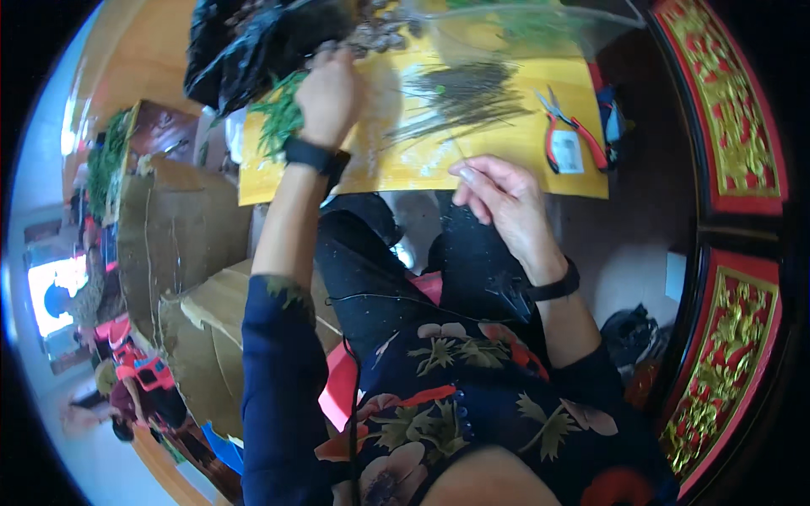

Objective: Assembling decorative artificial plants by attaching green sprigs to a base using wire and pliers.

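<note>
On a yellow tabletop (363,181), my left hand (332,97) reaches to the far side, at the edge of a pile of small grey-brown pieces (384,34). Its fingertips are hidden and slightly blurred. Green artificial-looking sprigs (283,114) lie just left of that wrist. My right hand (506,198) is over the near edge, thumb and forefinger pinched on what looks like a thin wire (458,150). Beyond it spreads a loose bundle of thin dark wires (472,97). Pliers with red handles (567,131) lie open at the right, partly over a white label.
A black plastic bag (261,55) stands at the far left, and clear plastic (540,29) with greenery at the back. Cardboard (190,236) is on the left. Carved red-and-gold panels (730,101) line the right. A cable (354,405) hangs over my lap. Other people (126,401) are at far left.
</note>
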